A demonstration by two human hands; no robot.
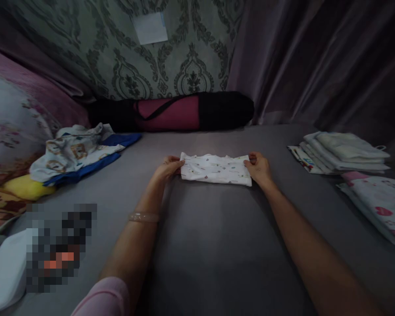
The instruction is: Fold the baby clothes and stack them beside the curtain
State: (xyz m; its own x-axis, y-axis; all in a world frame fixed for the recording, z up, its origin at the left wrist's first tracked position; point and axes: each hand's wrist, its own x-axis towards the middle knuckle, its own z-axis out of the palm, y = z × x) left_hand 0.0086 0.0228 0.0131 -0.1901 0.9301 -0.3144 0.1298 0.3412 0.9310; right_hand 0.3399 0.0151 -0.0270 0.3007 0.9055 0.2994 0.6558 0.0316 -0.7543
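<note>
A small white garment with tiny printed figures lies folded into a narrow strip on the grey bed surface. My left hand pinches its left end, fingers closed on the cloth. My right hand grips its right end the same way. Both arms reach forward from the bottom of the view. A clear bangle sits on my left wrist.
A loose heap of unfolded clothes lies at the left beside patterned pillows. Folded cloths are stacked at the right, with a pink-printed one nearer. A pink-and-black rolled bag lies along the wall.
</note>
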